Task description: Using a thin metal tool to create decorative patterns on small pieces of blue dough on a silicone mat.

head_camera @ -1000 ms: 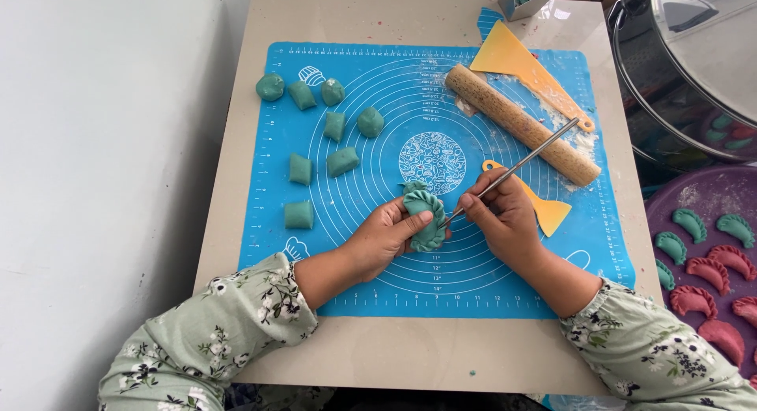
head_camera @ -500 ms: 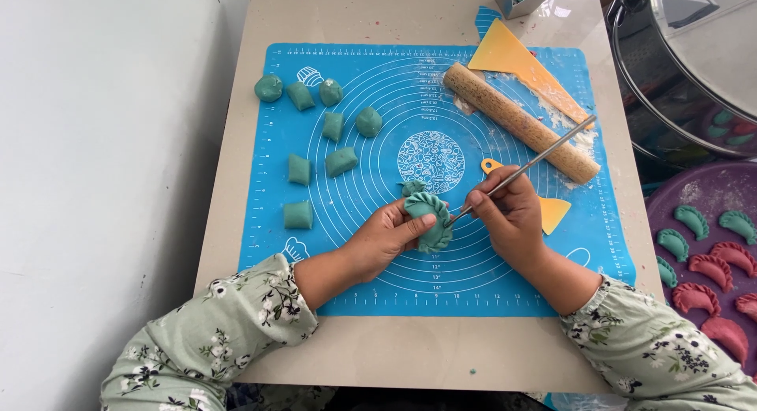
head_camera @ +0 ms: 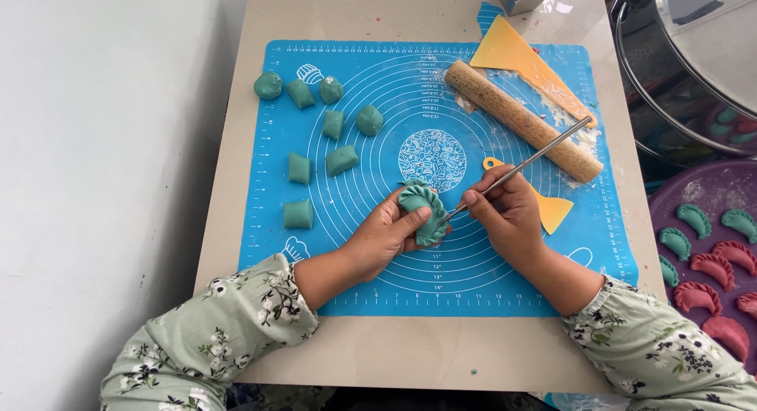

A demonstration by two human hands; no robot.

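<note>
Centre frame: your left hand (head_camera: 386, 236) cups the teal dumpling (head_camera: 422, 211); your right hand (head_camera: 509, 214) pinches the metal tool (head_camera: 520, 168). Press lightly, support the pleated edge.

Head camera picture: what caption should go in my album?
Left hand holds a teal dumpling; right hand presses a metal tool into it.

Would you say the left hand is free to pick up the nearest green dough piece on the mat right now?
Probably not at once: the left hand is holding the pleated green dumpling, so it is occupied. The path itself looks clear, since nothing lies on the blue mat between it and the nearest dough piece.
</note>
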